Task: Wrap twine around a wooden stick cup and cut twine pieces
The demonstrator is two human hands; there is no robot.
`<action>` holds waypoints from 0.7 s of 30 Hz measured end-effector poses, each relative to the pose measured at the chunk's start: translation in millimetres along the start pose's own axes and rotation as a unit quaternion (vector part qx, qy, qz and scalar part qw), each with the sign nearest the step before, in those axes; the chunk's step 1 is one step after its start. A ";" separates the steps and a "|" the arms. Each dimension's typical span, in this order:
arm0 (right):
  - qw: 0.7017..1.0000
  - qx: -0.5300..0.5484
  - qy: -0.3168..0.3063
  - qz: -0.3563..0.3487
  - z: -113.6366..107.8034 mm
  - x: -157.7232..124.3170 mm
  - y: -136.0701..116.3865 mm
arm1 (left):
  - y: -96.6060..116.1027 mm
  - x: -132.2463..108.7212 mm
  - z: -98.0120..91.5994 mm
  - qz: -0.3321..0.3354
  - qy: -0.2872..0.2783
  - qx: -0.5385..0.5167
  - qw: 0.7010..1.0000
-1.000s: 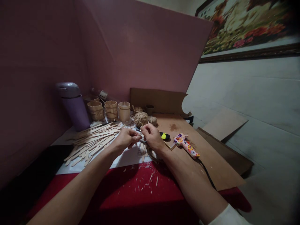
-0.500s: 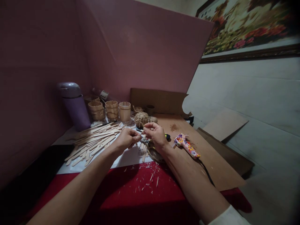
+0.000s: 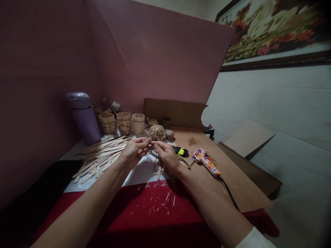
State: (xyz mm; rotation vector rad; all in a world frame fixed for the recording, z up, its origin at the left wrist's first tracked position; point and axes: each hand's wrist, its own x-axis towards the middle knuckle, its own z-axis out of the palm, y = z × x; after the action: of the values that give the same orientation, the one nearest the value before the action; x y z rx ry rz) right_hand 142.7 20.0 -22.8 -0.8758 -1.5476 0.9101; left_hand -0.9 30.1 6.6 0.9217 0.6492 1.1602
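Note:
My left hand (image 3: pixel 133 150) and my right hand (image 3: pixel 167 156) meet above the white sheet, fingertips pinched close together. Between them is something small and thin that I cannot make out. Just behind the fingers lies a ball of twine (image 3: pixel 156 133), with a smaller twine ball (image 3: pixel 169 134) beside it. A black and yellow tool (image 3: pixel 181 151) and a gold-coloured curved rim (image 3: pixel 185 162) show past my right hand, which partly hides them. Left of my left hand spreads a pile of flat wooden craft sticks (image 3: pixel 102 155). A few stick pieces (image 3: pixel 159 172) lie below my hands.
Several wooden stick cups (image 3: pixel 138 124) stand at the back, next to a purple bottle (image 3: pixel 86 122). On the brown board (image 3: pixel 232 187) at right lies a flower-patterned glue gun (image 3: pixel 207 162) with a black cord. Wood shavings litter the red cloth (image 3: pixel 155 220).
Both hands have risen slightly and shifted left, still pinched together. More of the black and yellow tool and the gold-coloured rim now shows beside my right hand.

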 end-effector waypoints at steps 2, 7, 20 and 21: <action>1.000 -0.023 0.021 0.006 0.5 -0.4 0.4 | 0.9 -0.8 0.8 0.000 0.003 -0.009 1.000; 0.996 -0.082 0.036 0.004 -1.6 -0.8 3.7 | 2.0 -3.7 3.6 0.008 -0.012 -0.011 1.000; 0.970 -0.205 0.098 -0.082 -4.1 -1.8 -8.7 | -0.8 -3.3 3.4 -0.001 -0.007 0.051 0.999; 0.970 -0.195 0.110 -0.089 -5.2 -1.0 -9.6 | -1.7 -3.8 4.3 -0.001 -0.012 0.082 0.997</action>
State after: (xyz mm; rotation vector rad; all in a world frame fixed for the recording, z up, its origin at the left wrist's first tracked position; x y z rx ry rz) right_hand 147.4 15.5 -14.0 -1.0556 -1.6038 0.3674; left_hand 2.3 25.1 7.1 1.0713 0.7346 1.1038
